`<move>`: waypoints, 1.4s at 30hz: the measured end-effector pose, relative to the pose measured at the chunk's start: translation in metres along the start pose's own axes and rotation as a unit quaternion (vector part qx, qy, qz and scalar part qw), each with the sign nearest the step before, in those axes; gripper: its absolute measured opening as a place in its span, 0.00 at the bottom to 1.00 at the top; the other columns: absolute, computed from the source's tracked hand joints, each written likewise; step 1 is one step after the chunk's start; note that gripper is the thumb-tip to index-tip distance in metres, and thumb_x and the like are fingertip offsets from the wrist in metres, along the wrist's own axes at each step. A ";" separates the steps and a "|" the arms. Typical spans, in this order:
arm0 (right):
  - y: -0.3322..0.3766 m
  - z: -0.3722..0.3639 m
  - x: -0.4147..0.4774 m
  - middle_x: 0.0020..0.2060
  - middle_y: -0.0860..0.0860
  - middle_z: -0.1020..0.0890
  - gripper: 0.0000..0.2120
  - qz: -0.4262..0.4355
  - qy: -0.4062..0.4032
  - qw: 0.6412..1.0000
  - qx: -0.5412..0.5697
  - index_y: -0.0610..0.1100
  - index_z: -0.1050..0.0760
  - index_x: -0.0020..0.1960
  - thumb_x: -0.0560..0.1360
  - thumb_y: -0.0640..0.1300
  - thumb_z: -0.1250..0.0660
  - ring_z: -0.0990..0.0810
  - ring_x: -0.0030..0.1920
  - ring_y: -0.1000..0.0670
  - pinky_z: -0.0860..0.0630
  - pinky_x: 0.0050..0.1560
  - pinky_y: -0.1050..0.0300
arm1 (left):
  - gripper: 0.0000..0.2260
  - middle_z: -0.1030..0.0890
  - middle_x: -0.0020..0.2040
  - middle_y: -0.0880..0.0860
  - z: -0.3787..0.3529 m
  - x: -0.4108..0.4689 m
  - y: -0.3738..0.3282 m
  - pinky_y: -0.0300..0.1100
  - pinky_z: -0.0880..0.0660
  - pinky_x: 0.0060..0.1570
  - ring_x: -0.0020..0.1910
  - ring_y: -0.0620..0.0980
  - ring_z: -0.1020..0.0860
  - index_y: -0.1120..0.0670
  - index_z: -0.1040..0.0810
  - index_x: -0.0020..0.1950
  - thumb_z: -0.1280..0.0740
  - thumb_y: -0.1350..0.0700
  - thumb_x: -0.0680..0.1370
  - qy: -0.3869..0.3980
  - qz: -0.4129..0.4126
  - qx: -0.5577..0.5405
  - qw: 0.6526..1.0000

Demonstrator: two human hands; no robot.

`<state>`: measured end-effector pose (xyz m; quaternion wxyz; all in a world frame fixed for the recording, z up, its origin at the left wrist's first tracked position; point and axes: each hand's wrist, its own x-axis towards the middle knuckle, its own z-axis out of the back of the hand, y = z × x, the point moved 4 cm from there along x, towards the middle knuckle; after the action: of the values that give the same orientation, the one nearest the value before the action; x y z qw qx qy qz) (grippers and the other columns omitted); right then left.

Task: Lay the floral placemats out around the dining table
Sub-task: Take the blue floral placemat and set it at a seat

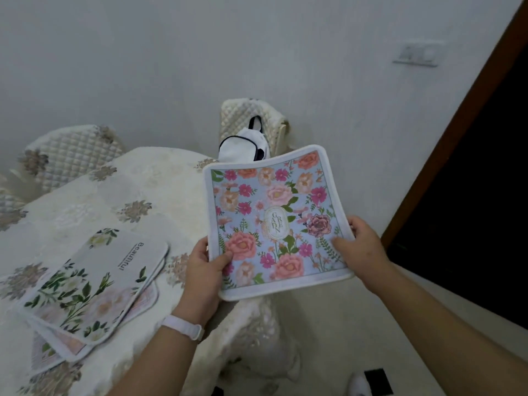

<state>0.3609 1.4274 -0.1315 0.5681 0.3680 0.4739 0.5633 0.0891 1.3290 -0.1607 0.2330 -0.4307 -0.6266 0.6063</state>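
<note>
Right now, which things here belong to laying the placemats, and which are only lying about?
For the job:
- blue floral placemat with pink roses, held by left hand and right hand
- stack of white leafy placemats
- cream cloth-covered table

Lying about:
- white bag on quilted chair

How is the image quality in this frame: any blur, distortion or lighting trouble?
Head view: soft, even indoor light, no glare; wide-angle bending curves the door frame; the wall switch is smeared by blur; the blue placemat held by the left hand and right hand stays fairly sharp.
</note>
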 end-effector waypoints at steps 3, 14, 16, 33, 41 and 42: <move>-0.022 0.054 0.037 0.44 0.51 0.17 0.10 -0.022 -0.004 1.000 0.006 0.52 0.27 0.47 0.76 0.36 0.34 0.16 0.42 0.51 0.19 0.36 0.56 | 0.11 0.17 0.51 0.60 -0.068 0.006 0.009 0.56 0.18 0.41 0.46 0.61 0.16 0.56 0.25 0.55 0.36 0.70 0.77 0.012 0.016 0.011 1.000; -0.052 0.215 0.149 0.45 0.53 0.17 0.12 -0.044 0.001 0.998 0.034 0.53 0.27 0.47 0.76 0.35 0.33 0.15 0.41 0.52 0.18 0.36 0.56 | 0.13 0.17 0.54 0.60 -0.258 0.038 0.024 0.61 0.21 0.49 0.50 0.64 0.17 0.58 0.26 0.59 0.36 0.70 0.77 0.035 0.028 0.017 0.999; -0.053 0.226 0.163 0.46 0.53 0.17 0.12 -0.045 -0.003 0.998 0.043 0.53 0.27 0.47 0.76 0.35 0.33 0.15 0.43 0.51 0.18 0.37 0.54 | 0.14 0.17 0.54 0.60 -0.273 0.050 0.021 0.62 0.22 0.50 0.51 0.64 0.17 0.58 0.26 0.59 0.35 0.70 0.76 0.035 0.023 0.021 0.999; -0.037 0.186 0.353 0.47 0.51 0.17 0.09 -0.075 0.013 0.997 -0.019 0.50 0.27 0.52 0.77 0.37 0.34 0.15 0.44 0.49 0.16 0.42 0.48 | 0.13 0.16 0.52 0.58 -0.319 0.227 0.038 0.61 0.21 0.49 0.49 0.61 0.17 0.56 0.24 0.58 0.35 0.68 0.77 -0.004 0.049 0.005 0.999; 0.019 0.103 0.476 0.45 0.50 0.17 0.10 -0.047 0.055 0.995 -0.062 0.51 0.27 0.49 0.77 0.37 0.35 0.15 0.42 0.49 0.17 0.40 0.51 | 0.12 0.15 0.51 0.57 -0.308 0.353 -0.004 0.55 0.18 0.44 0.47 0.58 0.16 0.53 0.24 0.57 0.36 0.67 0.78 -0.028 0.042 -0.020 0.999; 0.027 0.094 0.488 0.45 0.50 0.17 0.10 -0.040 0.060 0.995 -0.064 0.52 0.28 0.49 0.77 0.36 0.35 0.15 0.42 0.49 0.17 0.40 0.50 | 0.12 0.16 0.51 0.57 -0.304 0.365 -0.009 0.55 0.19 0.45 0.47 0.58 0.16 0.54 0.24 0.57 0.36 0.67 0.78 -0.036 0.042 -0.023 0.998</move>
<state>0.4018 1.9235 -0.1403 0.5826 0.2773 0.4847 0.5906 0.1443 1.7997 -0.1887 0.1748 -0.4397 -0.6300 0.6158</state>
